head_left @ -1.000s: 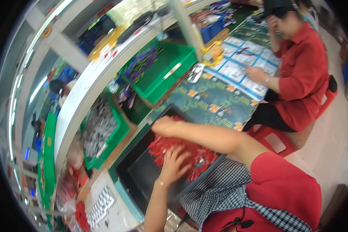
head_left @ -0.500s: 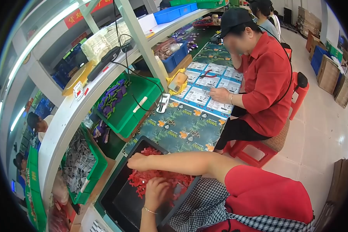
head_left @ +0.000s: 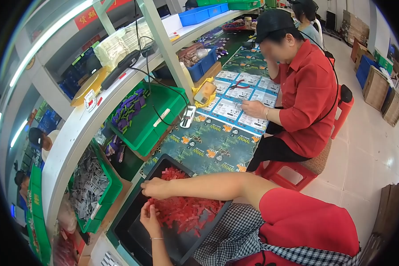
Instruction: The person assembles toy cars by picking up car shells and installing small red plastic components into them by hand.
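Observation:
A dark grey plastic bin (head_left: pixel 139 237) sits at the bench edge before me, holding a heap of small red plastic pieces (head_left: pixel 188 210). My right hand (head_left: pixel 157 188) reaches across the heap to the far-left side of the bin, fingers curled closed; what lies in them is hidden. Just below it, my left hand (head_left: pixel 150 220) is raised over the bin's left part, thumb and fingers drawn together close to the right hand. Any piece between those fingertips is too small to make out.
Left of the bin stands a green crate of grey parts (head_left: pixel 91 188); beyond is a green crate (head_left: pixel 157 119) with purple-green pieces. A white toy car (head_left: pixel 188 117) lies on the patterned sheet (head_left: pixel 204 148). A person in red (head_left: pixel 303 88) sits beside pliers (head_left: pixel 239 84). A shelf (head_left: pixel 82 128) overhangs.
My left hand has moved from over the red heap leftward and up, close to my right hand. The right hand has shifted slightly left. More of the red pieces now shows.

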A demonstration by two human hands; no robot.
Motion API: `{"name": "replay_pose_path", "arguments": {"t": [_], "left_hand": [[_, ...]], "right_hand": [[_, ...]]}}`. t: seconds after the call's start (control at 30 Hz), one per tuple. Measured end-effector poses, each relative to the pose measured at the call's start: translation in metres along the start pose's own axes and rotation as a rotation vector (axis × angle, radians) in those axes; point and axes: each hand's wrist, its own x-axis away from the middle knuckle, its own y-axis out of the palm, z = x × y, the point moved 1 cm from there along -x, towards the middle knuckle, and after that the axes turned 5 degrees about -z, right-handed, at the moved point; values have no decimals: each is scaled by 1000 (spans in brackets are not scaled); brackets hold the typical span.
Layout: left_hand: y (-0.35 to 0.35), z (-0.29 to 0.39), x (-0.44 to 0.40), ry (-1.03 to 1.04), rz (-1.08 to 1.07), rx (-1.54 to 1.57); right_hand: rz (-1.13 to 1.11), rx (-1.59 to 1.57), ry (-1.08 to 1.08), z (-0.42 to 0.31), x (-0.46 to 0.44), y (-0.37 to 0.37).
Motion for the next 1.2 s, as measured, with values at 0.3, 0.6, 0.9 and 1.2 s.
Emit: {"name": "replay_pose_path", "arguments": {"t": [0.3, 0.6, 0.9, 1.2], "left_hand": [[-10, 1, -4, -23, 35, 131], [-4, 15, -1, -13, -7, 122], [-11, 8, -2, 22, -61, 31], [-21, 16, -10, -3, 87, 193]], "right_hand": [[-1, -390, -139, -20, 0, -4], [-27, -355, -87, -17, 0, -5], [187, -711, 19, -15, 2, -11], [1980, -560, 350, 195, 159, -296]]}}
